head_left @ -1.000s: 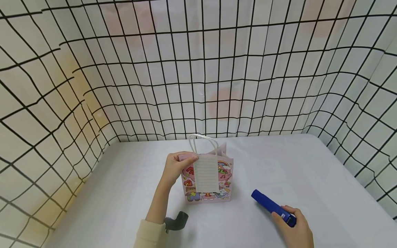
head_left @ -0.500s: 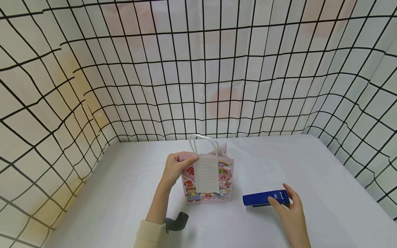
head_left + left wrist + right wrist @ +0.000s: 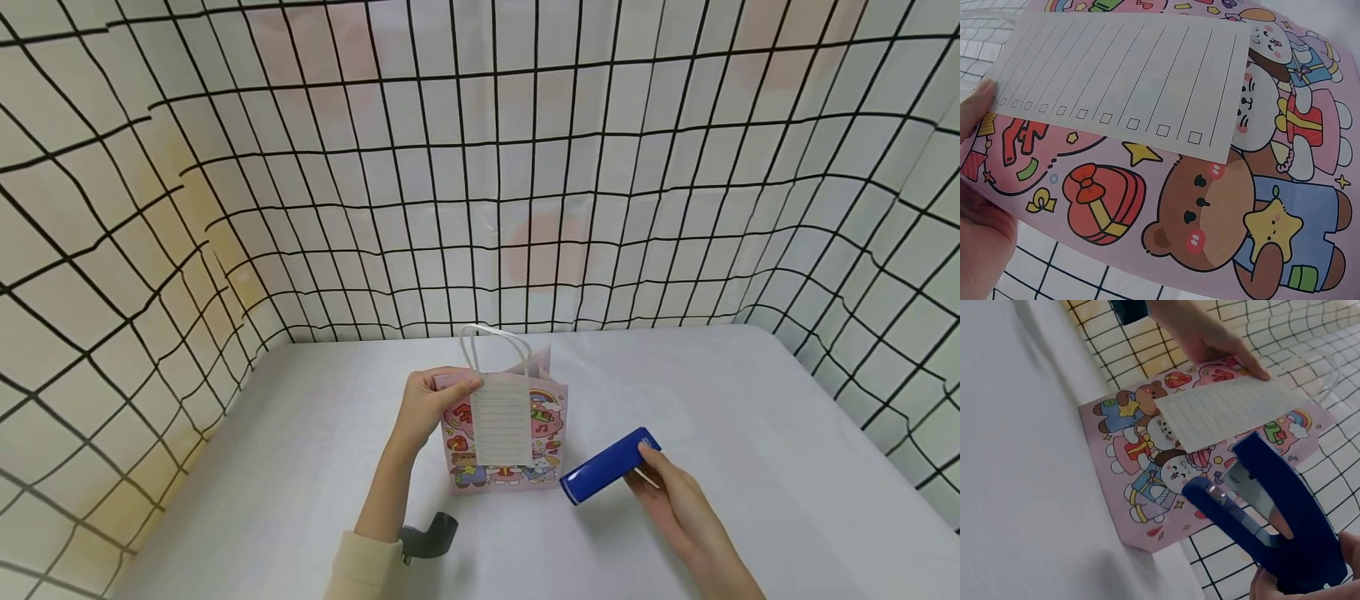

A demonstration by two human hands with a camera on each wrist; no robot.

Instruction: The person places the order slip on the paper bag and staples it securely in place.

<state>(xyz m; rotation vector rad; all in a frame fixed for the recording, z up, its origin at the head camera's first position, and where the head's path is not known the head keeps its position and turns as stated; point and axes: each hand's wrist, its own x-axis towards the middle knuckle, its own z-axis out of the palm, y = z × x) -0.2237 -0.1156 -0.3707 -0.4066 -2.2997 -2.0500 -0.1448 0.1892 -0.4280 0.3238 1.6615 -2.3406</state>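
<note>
A pink paper gift bag point(image 3: 550, 437) with cartoon animals stands upright on the white table. My left hand point(image 3: 431, 408) pinches the top left of its front, thumb on a lined white sheet point(image 3: 501, 422) laid flat against it. Small checkboxes point(image 3: 1105, 118) run along one side of the sheet in the left wrist view. To the right of the bag, my right hand point(image 3: 681, 500) grips a blue stapler point(image 3: 607, 467) by its rear end. In the right wrist view the stapler's two arms are spread apart, pointing toward the sheet and bag.
White cord handles point(image 3: 495, 333) rise from the bag's top. A dark camera mount point(image 3: 429, 536) sticks out from the left wrist. Black grid netting point(image 3: 480, 167) over white sheeting walls the table point(image 3: 315, 467) at the back and both sides.
My right hand has lifted the stapler and turned it, its front end swinging left and down toward the bag. The left hand, sheet and bag hold their place.
</note>
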